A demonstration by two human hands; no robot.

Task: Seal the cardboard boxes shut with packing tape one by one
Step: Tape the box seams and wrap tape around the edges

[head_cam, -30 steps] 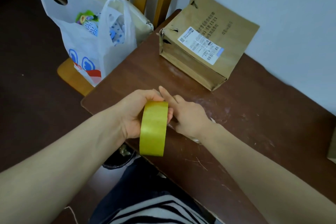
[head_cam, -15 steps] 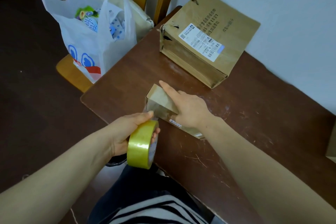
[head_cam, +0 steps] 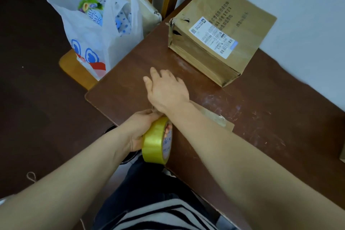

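Plastic bag (head_cam: 87, 30) recorded at far left, standing on a wooden chair (head_cam: 72, 65) beside the table corner; left hand (head_cam: 140, 129) observed curled round a yellow tape roll (head_cam: 155, 144), fingers hooked through its core; roll held on edge at the near side of the table (head_cam: 270, 127); right hand (head_cam: 166, 89) noted just beyond it, palm down, fingers straight and slightly spread over the tabletop; contact with the wood cannot be told; small box (head_cam: 218, 119) lies flat, largely hidden under the right forearm; large box (head_cam: 214, 43) with a shipping label is set further back near the wall, corners torn, apart from both hands.
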